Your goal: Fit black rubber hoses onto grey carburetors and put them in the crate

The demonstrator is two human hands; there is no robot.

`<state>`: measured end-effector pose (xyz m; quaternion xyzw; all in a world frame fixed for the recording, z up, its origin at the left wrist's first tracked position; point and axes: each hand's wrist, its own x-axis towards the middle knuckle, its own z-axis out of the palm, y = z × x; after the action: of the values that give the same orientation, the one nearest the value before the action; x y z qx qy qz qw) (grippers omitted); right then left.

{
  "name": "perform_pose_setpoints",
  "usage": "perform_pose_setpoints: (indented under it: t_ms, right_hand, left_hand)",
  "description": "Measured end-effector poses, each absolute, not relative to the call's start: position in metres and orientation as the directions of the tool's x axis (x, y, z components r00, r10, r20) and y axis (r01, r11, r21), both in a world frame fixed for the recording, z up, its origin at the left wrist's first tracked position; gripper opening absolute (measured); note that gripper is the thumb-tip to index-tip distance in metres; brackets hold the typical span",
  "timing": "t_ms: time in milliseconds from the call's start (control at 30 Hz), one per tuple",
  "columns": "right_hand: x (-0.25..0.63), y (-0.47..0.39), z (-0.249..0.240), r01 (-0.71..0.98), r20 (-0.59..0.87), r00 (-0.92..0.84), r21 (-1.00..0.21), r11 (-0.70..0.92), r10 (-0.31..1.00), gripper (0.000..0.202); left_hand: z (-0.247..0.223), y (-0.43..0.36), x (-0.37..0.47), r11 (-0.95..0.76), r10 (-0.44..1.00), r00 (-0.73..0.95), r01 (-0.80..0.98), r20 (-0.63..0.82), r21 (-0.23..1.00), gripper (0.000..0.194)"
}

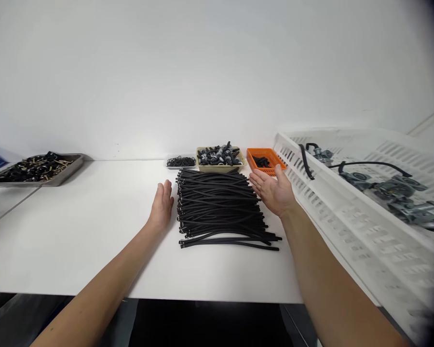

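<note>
In the head view, your black tubes (219, 202) lie on the counter (130, 270) in front of you, in a broad pile between your two hands. Their long axis runs left to right, across your line of sight, and they lie side by side from far to near. The left ends carry small pale marks and make a fairly even edge; the right ends are more ragged, and the near ones reach farther right. Several tubes bow gently, and the few at the near edge lie a little spread out from the main pile.

Your left hand (161, 206) is just beside the left ends, its fingers open, held together and pointing to the far side. The tubes lie to the right of these fingers. Your right hand (274, 192) is at the far right of the pile, fingers open and extended to the far left, thumb raised. The tubes lie left and near of these fingers; you cannot tell here whether the fingertips touch them.

Just beyond the pile, from left to right, stand a small tray (181, 167) of thin black loops, a cream tray (210, 169) of grey and black parts and an orange basket (277, 159) with short black pieces. A white crate (332, 212) of metal parts stands at right; a metal tray (71, 174) of mixed parts lies far left.
</note>
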<state>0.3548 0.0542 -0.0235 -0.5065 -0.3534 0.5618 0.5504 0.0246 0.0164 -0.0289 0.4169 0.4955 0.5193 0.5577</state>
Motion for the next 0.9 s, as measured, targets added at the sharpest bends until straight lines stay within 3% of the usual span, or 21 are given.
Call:
perform_pose_setpoints:
  t_ms: [167,333,600,767,900]
  right_hand:
    - [0.36,0.004,-0.028,-0.181,-0.211,0.157,-0.966,-0.182,0.965,0.088]
    - [0.348,-0.044,-0.043,-0.184,-0.159,0.202,-0.975,-0.122,0.966,0.088]
    - [0.328,-0.049,-0.046,-0.182,-0.118,0.188,-0.98,-0.084,0.975,0.092]
    - [0.346,-0.081,-0.052,-0.158,-0.089,0.288,-0.986,-0.045,0.954,0.081]
    - [0.337,-0.103,-0.058,-0.192,-0.09,0.294,-0.981,-0.033,0.951,0.091]
  left_hand:
    - [-0.03,-0.006,0.021,0.112,0.992,-0.03,-0.196,-0.12,0.974,0.095]
    - [-0.034,-0.025,0.035,0.146,0.989,0.004,-0.277,-0.151,0.95,0.102]
    - [-0.023,-0.03,0.05,0.148,0.989,0.039,-0.276,-0.143,0.95,0.099]
    - [-0.024,-0.048,0.03,0.105,0.992,-0.039,-0.277,-0.12,0.955,0.101]
    - [-0.029,-0.067,0.037,0.108,0.992,-0.025,-0.279,-0.12,0.954,0.099]
